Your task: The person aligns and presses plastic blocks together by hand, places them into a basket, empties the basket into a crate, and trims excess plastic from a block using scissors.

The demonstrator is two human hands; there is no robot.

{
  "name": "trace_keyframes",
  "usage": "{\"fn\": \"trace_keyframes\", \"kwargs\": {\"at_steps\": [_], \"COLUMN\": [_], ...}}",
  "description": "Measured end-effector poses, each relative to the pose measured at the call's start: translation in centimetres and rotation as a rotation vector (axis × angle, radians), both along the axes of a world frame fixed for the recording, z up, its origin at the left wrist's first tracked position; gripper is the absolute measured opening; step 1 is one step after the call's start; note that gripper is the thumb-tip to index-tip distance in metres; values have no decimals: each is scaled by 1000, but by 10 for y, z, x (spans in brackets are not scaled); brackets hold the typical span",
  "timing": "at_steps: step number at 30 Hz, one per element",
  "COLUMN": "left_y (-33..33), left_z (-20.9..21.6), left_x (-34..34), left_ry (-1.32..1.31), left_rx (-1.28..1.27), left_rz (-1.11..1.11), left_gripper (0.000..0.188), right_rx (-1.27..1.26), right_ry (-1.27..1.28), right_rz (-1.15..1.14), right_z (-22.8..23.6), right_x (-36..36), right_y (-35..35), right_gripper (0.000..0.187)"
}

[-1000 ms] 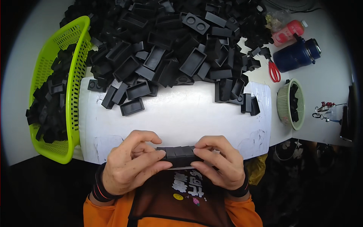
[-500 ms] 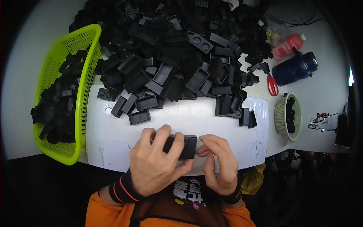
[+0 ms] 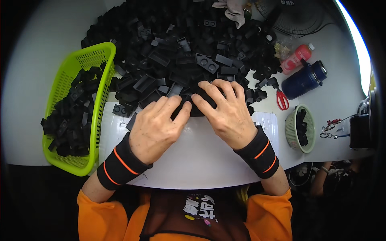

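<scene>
A big heap of black rectangular plastic pieces (image 3: 159, 58) covers the back of the table. Some are hollow like small trays, others show two round marks on one face. At the heap's near edge lies my left hand (image 3: 159, 124), palm down, fingers bent and apart over the pieces. Just to its right my right hand (image 3: 226, 114) reaches in, its fingers spread over the heap. The fingertips touch or hover over black pieces; what lies beneath them is partly hidden. I see nothing held in either hand.
A green basket (image 3: 95, 132) of black pieces stands left. On the right are a small pale basket (image 3: 290, 132) with more pieces, red-handled scissors (image 3: 282, 100), a dark blue flask (image 3: 301, 83) and a pink bottle (image 3: 296, 59). A fan (image 3: 293, 18) and grey cloth (image 3: 234, 12) lie behind.
Both hands have moved forward from the near part of the white board to the heap. The black pieces that my left hand gripped are out of its grasp. The view has shifted slightly.
</scene>
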State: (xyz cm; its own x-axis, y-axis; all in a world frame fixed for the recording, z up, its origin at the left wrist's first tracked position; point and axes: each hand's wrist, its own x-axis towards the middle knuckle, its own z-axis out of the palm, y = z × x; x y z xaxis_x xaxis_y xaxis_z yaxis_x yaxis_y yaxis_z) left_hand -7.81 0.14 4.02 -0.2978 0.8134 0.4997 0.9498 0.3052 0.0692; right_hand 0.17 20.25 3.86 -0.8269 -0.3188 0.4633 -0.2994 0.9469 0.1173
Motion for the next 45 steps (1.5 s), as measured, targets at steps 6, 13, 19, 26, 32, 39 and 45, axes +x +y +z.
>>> {"fn": "trace_keyframes", "kwargs": {"at_steps": [6, 13, 19, 26, 32, 39, 45], "left_y": [-24, -42, -33, 20, -39, -71, -77], "left_z": [8, -29, -19, -13, 0, -38, -30], "left_x": [18, 86, 49, -2, 39, 93, 93], "left_ry": [-272, -668, -290, 185, -488, -594, -768], "left_rx": [292, 223, 210, -79, 286, 200, 206], "left_rz": [26, 59, 7, 29, 41, 130, 146], "left_gripper": [30, 24, 24, 38, 37, 35, 28], "right_rx": [-412, -986, -422, -90, -791, -682, -572], "right_ry": [99, -264, -228, -279, -102, -203, -291], "right_rz": [83, -118, -261, -108, -260, -410, -346], "right_z": [12, -18, -15, -10, -13, -29, -20], "right_x": [46, 98, 101, 67, 107, 117, 116], "right_y": [-3, -65, -46, -24, -22, -56, -72], "right_gripper": [56, 34, 33, 44, 41, 30, 23]}}
